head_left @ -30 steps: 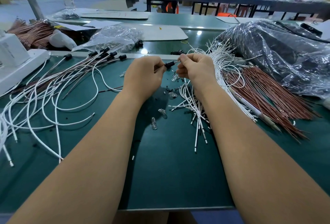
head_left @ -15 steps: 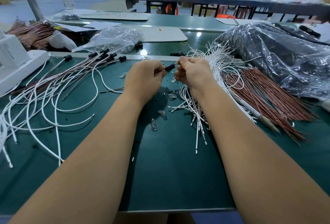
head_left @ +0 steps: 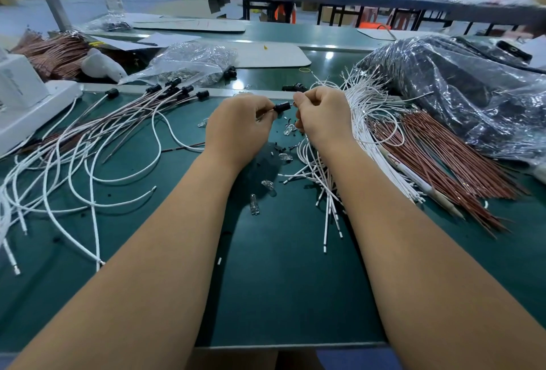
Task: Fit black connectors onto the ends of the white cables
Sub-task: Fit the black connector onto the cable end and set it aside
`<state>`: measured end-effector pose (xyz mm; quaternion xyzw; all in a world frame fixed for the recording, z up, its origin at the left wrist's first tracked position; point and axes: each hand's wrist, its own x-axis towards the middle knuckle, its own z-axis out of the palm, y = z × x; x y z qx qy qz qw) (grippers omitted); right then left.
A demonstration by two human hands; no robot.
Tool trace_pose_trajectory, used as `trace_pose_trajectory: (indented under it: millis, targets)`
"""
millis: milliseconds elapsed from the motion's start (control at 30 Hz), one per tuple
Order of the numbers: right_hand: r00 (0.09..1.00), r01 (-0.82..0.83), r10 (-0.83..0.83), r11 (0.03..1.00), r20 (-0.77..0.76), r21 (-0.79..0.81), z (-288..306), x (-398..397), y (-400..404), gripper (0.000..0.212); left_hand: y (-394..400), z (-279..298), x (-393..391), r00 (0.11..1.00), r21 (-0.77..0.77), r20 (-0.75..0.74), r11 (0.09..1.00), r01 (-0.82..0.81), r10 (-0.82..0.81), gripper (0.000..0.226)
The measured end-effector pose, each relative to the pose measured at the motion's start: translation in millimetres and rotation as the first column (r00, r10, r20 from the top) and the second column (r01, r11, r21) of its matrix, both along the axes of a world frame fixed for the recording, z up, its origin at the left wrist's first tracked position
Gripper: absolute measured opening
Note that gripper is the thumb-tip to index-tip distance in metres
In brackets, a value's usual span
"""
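At frame centre, the left hand is pinching the connector; the right hand's grip is pinching its far end.

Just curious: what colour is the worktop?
Dark green worktop, clearest in the head view.

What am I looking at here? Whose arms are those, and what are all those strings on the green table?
There is no machine here. A person wears a camera on their head, so you see their own two arms reaching out, as if you were them. The left hand pinches a small black connector, and the right hand pinches something thin at its other end; its fingers hide what. The strings are white cables spread on the green table. Some finished ones already have black caps. On the right lies a bundle of reddish-brown wires beside a crinkly plastic bag. Little clear glass bulbs lie between the arms.
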<state>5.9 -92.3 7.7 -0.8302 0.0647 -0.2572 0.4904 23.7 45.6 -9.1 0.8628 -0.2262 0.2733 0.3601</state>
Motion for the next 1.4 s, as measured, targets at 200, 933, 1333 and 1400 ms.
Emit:
trace_pose_trajectory:
  millis: [200,933,1333,1400]
  targets:
    - [0.999,0.039,-0.037,0.994,0.022,-0.107,-1.5,2.4,-2.1,0.025,-1.6,-1.1,2.0,1.000,0.033,0.005,0.999,0.007,-0.007,0.015]
    - [0.992,-0.110,0.101,0.986,0.081,0.123,2.2,-7.8,5.0,0.027,-0.8,0.4,1.0,0.996,-0.094,-0.069,0.995,0.042,-0.048,0.013]
    - [0.989,-0.126,0.127,0.992,0.068,-0.026,-6.3,1.7,-1.3,0.020,-1.1,1.2,4.1,0.970,-0.138,-0.187,0.982,0.128,-0.152,0.008]
    - [0.989,-0.134,0.135,0.991,0.055,-0.012,-5.4,1.7,-3.7,0.017,-0.5,2.4,3.1,0.955,-0.156,-0.225,0.975,0.159,-0.192,0.010]
